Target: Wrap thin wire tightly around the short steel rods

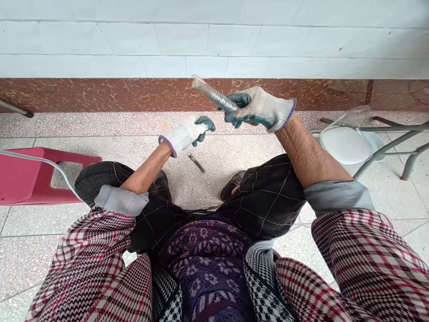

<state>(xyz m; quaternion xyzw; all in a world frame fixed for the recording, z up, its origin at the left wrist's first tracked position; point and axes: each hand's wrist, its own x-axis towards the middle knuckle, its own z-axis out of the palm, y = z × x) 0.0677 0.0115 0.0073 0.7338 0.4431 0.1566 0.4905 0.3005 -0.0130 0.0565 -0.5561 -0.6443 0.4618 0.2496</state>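
Note:
I sit with both arms stretched out over my knees, wearing white knit gloves with green-coated fingers. My right hand (258, 108) is closed round a grey metallic rod-shaped bundle in a clear sleeve (214, 95), which points up and to the left. My left hand (189, 131) hangs lower and to the left, apart from the bundle, its fingers curled in; I cannot make out anything in them. A small thin grey piece (196, 163) lies on the floor between my feet.
A red plastic stool (36, 176) stands at the left with a grey cable across it. A white round container (346, 144) sits among grey metal chair legs (395, 143) at the right. The tiled wall with a brown skirting (100, 95) is close ahead.

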